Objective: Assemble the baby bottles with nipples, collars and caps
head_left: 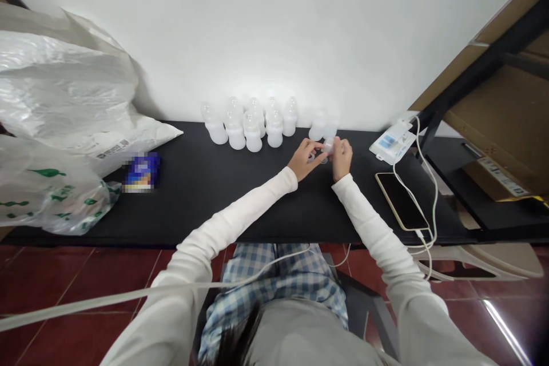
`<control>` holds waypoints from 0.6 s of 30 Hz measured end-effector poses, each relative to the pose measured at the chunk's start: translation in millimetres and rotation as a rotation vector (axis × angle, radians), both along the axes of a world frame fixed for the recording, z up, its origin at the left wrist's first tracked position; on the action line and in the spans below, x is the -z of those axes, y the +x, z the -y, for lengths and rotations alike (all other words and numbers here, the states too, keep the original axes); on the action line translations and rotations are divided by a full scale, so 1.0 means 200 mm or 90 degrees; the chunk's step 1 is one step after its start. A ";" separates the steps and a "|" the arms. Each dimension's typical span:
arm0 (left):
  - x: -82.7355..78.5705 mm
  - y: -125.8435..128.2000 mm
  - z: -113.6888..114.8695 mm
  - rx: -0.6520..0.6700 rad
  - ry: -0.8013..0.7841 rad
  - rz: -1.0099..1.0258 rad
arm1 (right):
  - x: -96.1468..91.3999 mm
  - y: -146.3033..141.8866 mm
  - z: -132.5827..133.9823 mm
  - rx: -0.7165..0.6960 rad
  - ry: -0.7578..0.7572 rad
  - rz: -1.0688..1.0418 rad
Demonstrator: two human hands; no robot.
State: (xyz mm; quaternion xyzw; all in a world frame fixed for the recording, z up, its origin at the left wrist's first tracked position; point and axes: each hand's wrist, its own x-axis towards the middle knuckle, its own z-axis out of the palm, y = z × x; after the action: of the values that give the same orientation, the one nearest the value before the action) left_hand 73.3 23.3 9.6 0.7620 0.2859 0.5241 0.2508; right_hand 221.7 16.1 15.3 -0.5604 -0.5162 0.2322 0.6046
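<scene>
My left hand (305, 158) and my right hand (342, 158) meet over the right half of the black table. Between their fingertips is a small translucent whitish piece (328, 145), perhaps a bottle part; its exact kind is blurred and partly covered. Both hands have closed fingers around it. Beneath it, a small clear ring-like part (325, 160) shows by my left fingertips. Just behind my hands stand blurred white pieces (318, 126) like bottle bodies. Left of them, several white bottles with clear domed tops (253, 132) stand upright in a cluster near the wall.
Large white plastic bags (64, 86) fill the table's left end, beside a blue packet (142, 172). To the right lie an open white case (392, 142) and a phone (402, 201) with a white cable (434, 194). Cardboard boxes (501, 120) stand farther right.
</scene>
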 end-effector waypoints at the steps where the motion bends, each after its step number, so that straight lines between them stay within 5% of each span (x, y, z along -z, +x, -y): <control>1: 0.00 -0.04 0.02 0.009 0.006 -0.005 | 0.01 -0.03 0.01 0.001 -0.010 -0.032; 10: 0.09 -0.13 0.04 -0.021 -0.195 0.116 | 0.04 -0.20 0.08 -0.015 -0.024 0.030; 18: 0.03 -0.09 0.09 0.087 -0.392 0.385 | 0.05 -0.26 0.12 0.029 -0.002 0.116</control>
State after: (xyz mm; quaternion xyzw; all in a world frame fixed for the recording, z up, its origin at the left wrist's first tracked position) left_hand 54.7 4.3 3.6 0.4811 0.2920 0.5960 0.5728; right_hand 170.5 -7.3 5.8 -0.5918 -0.5558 0.1671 0.5594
